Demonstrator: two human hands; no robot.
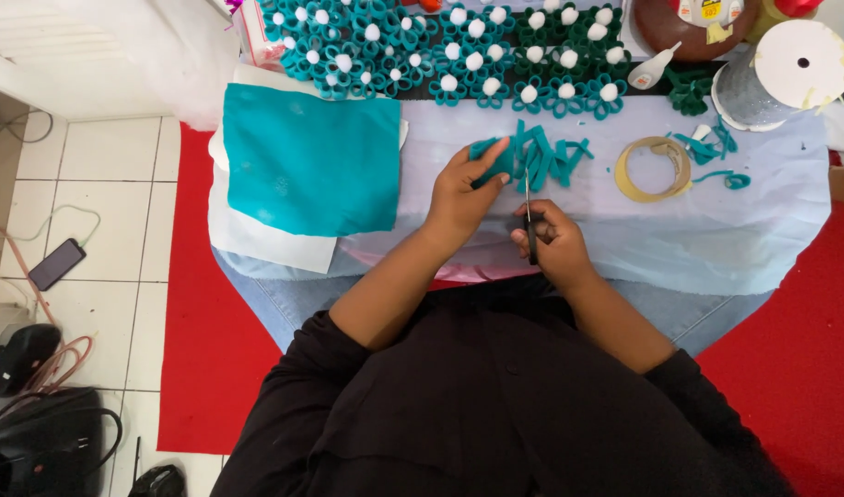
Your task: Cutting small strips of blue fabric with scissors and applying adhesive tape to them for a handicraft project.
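From my feed, the pale blue cloth-covered table (698,230) runs out of frame at the top, so the rows of teal felt flowers (459,55) with white centres are cut off. It stands on a red mat (781,368) over white floor tiles. A large teal felt sheet (311,156) lies left. My left hand (460,198) pinches a teal felt piece (497,161) beside cut strips (551,156). My right hand (551,241) is closed around scissors (529,216), whose handles I can't see.
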